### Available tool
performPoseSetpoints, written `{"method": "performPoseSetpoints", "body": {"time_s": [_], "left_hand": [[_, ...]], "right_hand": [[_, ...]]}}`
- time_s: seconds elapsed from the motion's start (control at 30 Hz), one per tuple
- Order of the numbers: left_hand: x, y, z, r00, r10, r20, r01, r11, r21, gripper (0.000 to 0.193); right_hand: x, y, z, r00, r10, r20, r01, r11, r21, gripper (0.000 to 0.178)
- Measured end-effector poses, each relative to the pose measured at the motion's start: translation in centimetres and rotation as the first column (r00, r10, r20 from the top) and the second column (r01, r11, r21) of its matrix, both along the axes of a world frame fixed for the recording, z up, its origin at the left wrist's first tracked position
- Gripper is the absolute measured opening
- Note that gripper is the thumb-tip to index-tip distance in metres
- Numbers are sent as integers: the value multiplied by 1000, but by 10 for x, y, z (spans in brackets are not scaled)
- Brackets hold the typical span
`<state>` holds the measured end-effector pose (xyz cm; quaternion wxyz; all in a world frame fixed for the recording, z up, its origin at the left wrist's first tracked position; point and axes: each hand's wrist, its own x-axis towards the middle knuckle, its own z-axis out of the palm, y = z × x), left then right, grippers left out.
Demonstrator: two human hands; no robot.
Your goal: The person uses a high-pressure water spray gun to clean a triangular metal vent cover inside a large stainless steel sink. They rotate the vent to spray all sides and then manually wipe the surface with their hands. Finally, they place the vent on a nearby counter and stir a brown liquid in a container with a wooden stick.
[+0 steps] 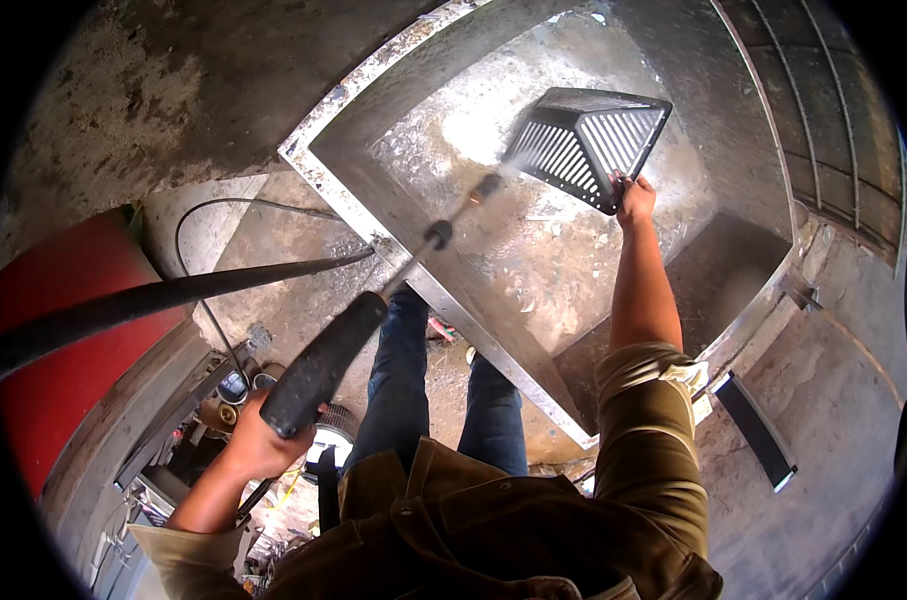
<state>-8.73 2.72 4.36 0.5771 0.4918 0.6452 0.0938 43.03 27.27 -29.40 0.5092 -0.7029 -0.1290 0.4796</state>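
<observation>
My left hand [262, 444] is closed around the rear of a black pressure washer gun [326, 362]. Its lance reaches over the near wall of a large metal-edged basin [494, 340], and a pale spray leaves the nozzle. The spray meets the left side of a black slotted vent cover [580, 132], a folded, angular piece with rows of long slots. Inside the basin, my right hand [636, 200] grips this cover by its near right corner, keeping it tilted. The fingers of that hand are partly hidden behind the edge.
A thick black hose [174, 290] crosses at left, near a red panel [74, 330]. Assorted parts, including a ribbed cylindrical filter [336, 425], lie by my left leg. A dark flat strip [756, 430] rests outside the basin at right. Metal bars [814, 110] stand at far right.
</observation>
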Motion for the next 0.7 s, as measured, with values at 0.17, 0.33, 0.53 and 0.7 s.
{"method": "performPoseSetpoints", "body": {"time_s": [0.17,0.33,0.53,0.7], "left_hand": [[-2,6,-1,972,223,71,-216,972,-96,35],[-9,6,6,974,131,182,-123,991,-55,62],[-3,12,14,932,219,290,-202,976,-85,75],[-6,14,11,979,23,201,-7,997,-81,75]], "right_hand": [[0,1,-5,997,-25,70,26,999,-25,28],[13,-9,5,930,235,283,-220,972,-85,23],[31,-20,31,170,587,792,-525,734,-431,20],[18,-29,62,26,713,701,-404,649,-645,24]]}}
